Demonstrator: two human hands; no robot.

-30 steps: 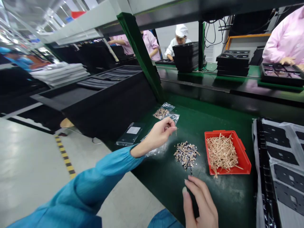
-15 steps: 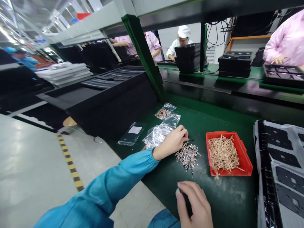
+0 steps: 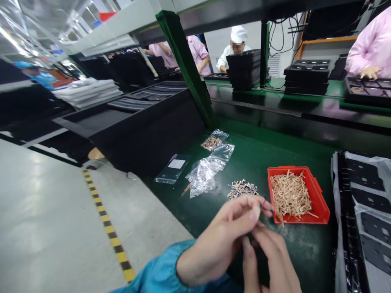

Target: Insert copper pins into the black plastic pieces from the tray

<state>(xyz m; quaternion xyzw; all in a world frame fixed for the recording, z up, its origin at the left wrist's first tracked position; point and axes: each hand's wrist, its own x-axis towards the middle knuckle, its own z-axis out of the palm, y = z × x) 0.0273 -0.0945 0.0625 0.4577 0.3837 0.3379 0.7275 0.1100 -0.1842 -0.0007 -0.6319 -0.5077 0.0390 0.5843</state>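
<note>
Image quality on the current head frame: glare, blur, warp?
Head view: bright glare on the clear plastic bags; head view: pale sheen on the floor; head view: far upper-left background looks soft, likely stretched by a wide lens; head view: left hand and right hand overlap, so whatever's between the fingertips is unclear.

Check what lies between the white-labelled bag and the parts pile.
Crumpled clear plastic lies between the white-labelled bag and the parts pile, in the head view.
</note>
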